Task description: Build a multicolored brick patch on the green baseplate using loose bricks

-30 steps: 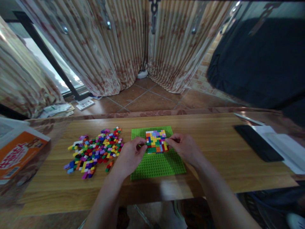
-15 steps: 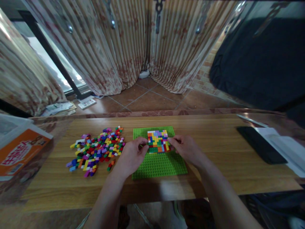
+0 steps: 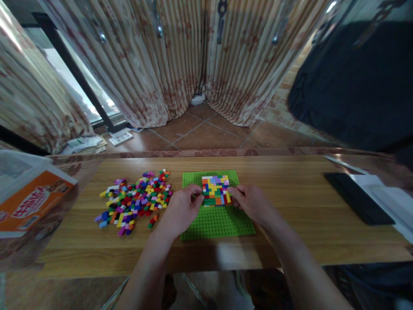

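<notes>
A flat, multicoloured block of toy building bricks (image 3: 215, 188) sits on the upper half of a green studded baseplate (image 3: 217, 224). My left hand (image 3: 185, 206) is closed at the block's left edge, thumb and fingers bent together against it. From the other side, my right hand (image 3: 250, 201) pinches the block's right edge near the front corner. Whether a small loose brick is hidden in either set of fingertips I cannot tell. Left of the plate, a spread-out heap of loose toy bricks (image 3: 138, 198) in many colours lies on the wooden table (image 3: 290, 189).
At the far left stands a clear plastic tub with an orange label (image 3: 41, 200). A dark flat device (image 3: 358, 198) and white papers (image 3: 383, 193) lie at the table's right end. Striped curtains (image 3: 180, 64) hang beyond the tiled floor (image 3: 206, 129).
The whole view has shifted slightly, so things appear a little further right. Both hands stay at the block's two edges with almost the same grip.
</notes>
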The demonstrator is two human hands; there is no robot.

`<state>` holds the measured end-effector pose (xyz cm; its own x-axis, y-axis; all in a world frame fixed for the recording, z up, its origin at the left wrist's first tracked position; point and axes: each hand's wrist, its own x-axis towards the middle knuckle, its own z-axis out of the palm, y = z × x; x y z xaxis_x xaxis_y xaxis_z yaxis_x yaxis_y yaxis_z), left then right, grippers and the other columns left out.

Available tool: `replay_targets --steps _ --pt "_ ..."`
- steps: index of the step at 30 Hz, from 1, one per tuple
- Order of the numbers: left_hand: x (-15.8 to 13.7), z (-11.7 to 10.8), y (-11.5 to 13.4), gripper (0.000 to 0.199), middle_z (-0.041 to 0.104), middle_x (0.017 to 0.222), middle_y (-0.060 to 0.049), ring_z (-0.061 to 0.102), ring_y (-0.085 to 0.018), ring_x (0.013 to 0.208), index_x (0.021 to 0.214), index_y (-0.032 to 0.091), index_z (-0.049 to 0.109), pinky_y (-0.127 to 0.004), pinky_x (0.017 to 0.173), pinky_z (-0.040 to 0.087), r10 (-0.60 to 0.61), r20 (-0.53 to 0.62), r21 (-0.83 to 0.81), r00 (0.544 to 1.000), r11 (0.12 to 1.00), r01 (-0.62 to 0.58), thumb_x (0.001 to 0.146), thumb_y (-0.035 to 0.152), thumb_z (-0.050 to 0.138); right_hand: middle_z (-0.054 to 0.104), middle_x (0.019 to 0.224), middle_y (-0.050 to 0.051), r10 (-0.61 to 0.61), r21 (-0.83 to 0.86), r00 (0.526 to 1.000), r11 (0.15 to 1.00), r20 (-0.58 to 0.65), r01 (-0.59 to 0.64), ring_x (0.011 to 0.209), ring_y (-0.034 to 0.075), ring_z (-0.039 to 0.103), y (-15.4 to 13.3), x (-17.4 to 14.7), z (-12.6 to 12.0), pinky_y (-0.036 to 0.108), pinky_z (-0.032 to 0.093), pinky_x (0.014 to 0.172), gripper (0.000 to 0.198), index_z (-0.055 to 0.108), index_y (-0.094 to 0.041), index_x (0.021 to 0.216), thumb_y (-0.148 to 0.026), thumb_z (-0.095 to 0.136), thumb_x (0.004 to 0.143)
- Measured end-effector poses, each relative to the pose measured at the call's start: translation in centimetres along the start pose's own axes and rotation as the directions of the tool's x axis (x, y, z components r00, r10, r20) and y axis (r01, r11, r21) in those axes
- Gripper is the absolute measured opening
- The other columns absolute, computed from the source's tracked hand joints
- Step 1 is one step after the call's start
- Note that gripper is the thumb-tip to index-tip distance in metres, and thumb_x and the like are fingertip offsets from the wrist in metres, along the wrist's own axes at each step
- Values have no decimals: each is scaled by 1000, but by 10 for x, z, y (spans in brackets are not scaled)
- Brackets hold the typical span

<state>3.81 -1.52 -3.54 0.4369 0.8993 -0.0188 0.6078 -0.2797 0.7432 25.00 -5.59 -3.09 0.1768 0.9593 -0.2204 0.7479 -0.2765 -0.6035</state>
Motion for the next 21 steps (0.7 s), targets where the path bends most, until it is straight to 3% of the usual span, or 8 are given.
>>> replay_targets --steps 5,10,15,21 --pt "0 -1 0 15 69 76 -2 63 -15 66 93 17 65 -26 63 45 0 1 0 1000 1000 0 86 22 53 65 59 5 -20 -88 1000 996 -5 20 55 14 55 -2 0 0 27 34 56 49 58 -20 59 -48 38 93" --pt "-1 -3 -1 16 70 80 -2 64 -16 69 95 18 65 -27 66 46 0 7 -25 1000 1000 0 86 22 53 66 61 7 -19 58 998 998 54 16 56 16 59 8 3 1 26 39 56 58 60 -19 63 -57 29 94" --pt "-4 -5 1 18 71 87 -4 65 -16 72 99 18 64 -28 69 48 -19 35 -27 999 999 19 86 21 53 68 65 9 53 144 998 988 16 -55 58 17 61 14 7 -1 27 43 59 61 62 -19 69 -58 23 94" --pt "-9 -6 2 42 71 103 -5 67 -19 82 119 21 57 -29 76 52 9 78 -8 997 1000 -8 78 25 64 67 66 8 -27 31 999 999 -25 27 60 18 60 5 6 1 28 42 58 60 61 -20 68 -60 24 93"
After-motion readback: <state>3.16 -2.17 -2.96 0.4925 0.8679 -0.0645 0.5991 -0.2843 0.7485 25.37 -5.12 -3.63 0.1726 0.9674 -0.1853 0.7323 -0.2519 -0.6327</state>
